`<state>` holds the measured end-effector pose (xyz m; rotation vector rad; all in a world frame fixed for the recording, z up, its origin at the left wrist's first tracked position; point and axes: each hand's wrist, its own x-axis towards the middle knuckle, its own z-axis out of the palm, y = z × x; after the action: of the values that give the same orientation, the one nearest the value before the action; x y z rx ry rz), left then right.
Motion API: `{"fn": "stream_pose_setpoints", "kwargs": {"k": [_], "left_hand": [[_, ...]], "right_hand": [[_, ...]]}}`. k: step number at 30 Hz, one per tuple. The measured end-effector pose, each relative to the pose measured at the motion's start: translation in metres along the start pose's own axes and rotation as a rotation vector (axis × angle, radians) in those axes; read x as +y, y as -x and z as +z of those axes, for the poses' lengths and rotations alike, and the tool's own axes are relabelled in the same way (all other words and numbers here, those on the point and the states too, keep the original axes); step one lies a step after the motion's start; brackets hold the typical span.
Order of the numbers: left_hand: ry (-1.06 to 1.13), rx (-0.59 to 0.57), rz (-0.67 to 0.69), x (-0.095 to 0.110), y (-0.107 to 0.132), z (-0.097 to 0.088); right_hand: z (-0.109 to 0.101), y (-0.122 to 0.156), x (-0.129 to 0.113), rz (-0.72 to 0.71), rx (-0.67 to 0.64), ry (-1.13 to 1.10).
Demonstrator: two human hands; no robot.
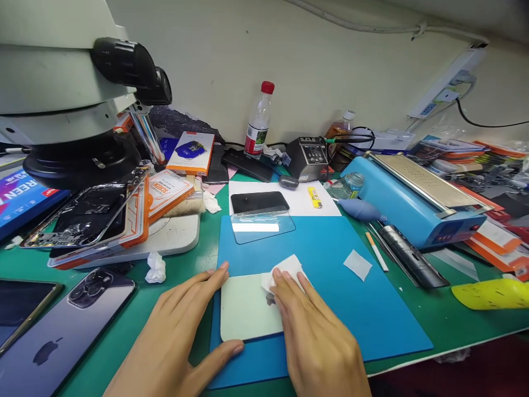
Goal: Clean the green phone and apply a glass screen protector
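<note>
In the head view, a clear ribbed plastic bottle with a red cap (257, 127) stands at the wall; a white-capped bottle (341, 125) shows amber through its side. A smooth, rounded, pale-green phone back panel (246, 306) lies on the flat blue mat (330, 259). The left hand (173, 331), thumb spread from fingers, braces its left end; the right hand (318, 331), fingers together, presses crumpled white tissue (289, 267) on it, thumb hidden, any pinch uncertain.

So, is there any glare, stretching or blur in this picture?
Head view: a bright white strip, probably a reflection, crosses the clear glass sheet; head view, left edge: the microscope looks stretched, as with a wide lens; head view, lower middle: the left hand and right hand look fairly sharp.
</note>
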<state>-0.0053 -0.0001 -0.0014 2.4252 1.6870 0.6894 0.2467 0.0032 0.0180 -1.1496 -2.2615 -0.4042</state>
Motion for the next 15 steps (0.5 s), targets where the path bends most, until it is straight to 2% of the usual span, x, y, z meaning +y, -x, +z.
{"fn": "stream_pose_setpoints", "kwargs": {"k": [2,5,6,7,11,15], "left_hand": [[0.004,-0.006,-0.004,0.0,0.0,0.0],[0.013,-0.019,0.009,-0.001,-0.001,-0.001],[0.017,-0.021,0.012,-0.001,-0.001,-0.001],[0.02,-0.023,0.01,0.0,-0.002,-0.001],[0.05,-0.018,-0.03,0.002,-0.002,-0.003],[0.094,-0.022,-0.02,0.002,-0.001,-0.002]], "right_hand": [[-0.001,0.0,0.003,-0.012,-0.011,-0.011],[-0.008,0.008,0.008,-0.21,-0.073,-0.002],[-0.009,0.009,0.008,-0.235,-0.082,-0.004],[-0.008,0.008,0.008,-0.226,-0.081,-0.017],[0.002,-0.002,0.0,-0.02,0.001,-0.098],[0.008,0.006,-0.01,-0.16,-0.022,-0.052]]}}
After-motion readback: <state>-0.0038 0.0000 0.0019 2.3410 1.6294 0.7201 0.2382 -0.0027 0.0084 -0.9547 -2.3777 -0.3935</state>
